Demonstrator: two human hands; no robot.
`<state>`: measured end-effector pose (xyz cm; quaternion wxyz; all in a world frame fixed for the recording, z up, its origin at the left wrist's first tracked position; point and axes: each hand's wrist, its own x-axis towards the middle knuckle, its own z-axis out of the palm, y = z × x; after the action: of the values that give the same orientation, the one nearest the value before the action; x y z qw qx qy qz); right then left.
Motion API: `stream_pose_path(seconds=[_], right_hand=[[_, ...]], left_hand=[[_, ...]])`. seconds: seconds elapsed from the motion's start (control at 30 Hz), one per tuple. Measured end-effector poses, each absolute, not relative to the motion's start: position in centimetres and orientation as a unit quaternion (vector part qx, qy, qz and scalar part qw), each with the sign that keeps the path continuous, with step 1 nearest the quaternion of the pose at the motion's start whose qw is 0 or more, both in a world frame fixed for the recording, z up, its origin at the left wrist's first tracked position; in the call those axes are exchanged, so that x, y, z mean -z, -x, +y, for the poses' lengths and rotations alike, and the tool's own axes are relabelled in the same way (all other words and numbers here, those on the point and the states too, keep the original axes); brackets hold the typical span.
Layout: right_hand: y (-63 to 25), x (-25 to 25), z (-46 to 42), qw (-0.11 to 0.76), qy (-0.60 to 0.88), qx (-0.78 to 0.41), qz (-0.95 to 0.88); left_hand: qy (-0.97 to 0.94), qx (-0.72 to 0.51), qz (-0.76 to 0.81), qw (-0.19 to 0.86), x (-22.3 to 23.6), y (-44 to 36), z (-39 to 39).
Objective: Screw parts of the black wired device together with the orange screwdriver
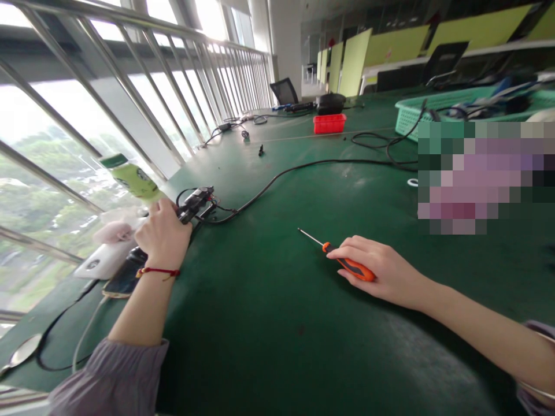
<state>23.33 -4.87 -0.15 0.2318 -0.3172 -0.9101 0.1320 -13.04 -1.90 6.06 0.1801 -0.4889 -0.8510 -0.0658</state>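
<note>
My right hand [381, 268] is closed on the orange and black handle of a screwdriver [359, 270], low over the green table. The screwdriver's thin metal shaft points away and to the left. At the left side of the table, my left hand [162, 234] is curled against a small black device with exposed wires [196, 202], apparently gripping its near end. Most of those fingertips are hidden behind the hand. Just beyond the left hand leans a bottle with a green cap [132, 179]. Beside its wrist lie a phone [124, 283] and a white case-like object [104, 263].
A long black cable [286, 171] crosses the green table [269, 323]. Farther back stand a red basket [329, 124] and a teal basket [407, 121] full of items. Metal railings [151, 52] line the left edge. A blurred-out patch covers the right.
</note>
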Motion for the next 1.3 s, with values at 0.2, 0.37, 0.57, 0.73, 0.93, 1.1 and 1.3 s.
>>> stream_pose_path(seconds=[0.2, 0.37, 0.57, 0.73, 0.93, 1.1, 1.3], right_hand=[[-23.4, 0.1, -4.9, 0.235, 0.314, -0.128, -0.911], [-23.4, 0.1, -4.9, 0.233, 0.316, -0.129, -0.910], [-23.4, 0.0, -4.9, 0.234, 0.313, -0.123, -0.912], [-23.4, 0.1, -4.8, 0.238, 0.308, -0.120, -0.913], [-23.3, -0.1, -5.1, 0.255, 0.320, -0.121, -0.904], [-23.3, -0.2, -5.2, 0.277, 0.326, -0.135, -0.894], [-23.3, -0.1, -5.3, 0.302, 0.299, -0.123, -0.897]], left_hand=[[0.490, 0.029, -0.854, 0.171, -5.8, 13.0, -1.7], [0.495, 0.051, -0.839, 0.222, -5.6, 13.0, -1.8], [0.501, 0.039, -0.838, 0.211, -5.4, 13.2, -1.6], [0.491, 0.074, -0.832, 0.247, -5.2, 13.3, -1.6], [0.546, 0.120, -0.781, 0.279, -5.3, 12.0, -2.0], [0.645, 0.135, -0.707, 0.259, -4.2, 9.9, -1.5], [0.779, 0.141, -0.586, 0.176, -2.3, 6.6, -1.1]])
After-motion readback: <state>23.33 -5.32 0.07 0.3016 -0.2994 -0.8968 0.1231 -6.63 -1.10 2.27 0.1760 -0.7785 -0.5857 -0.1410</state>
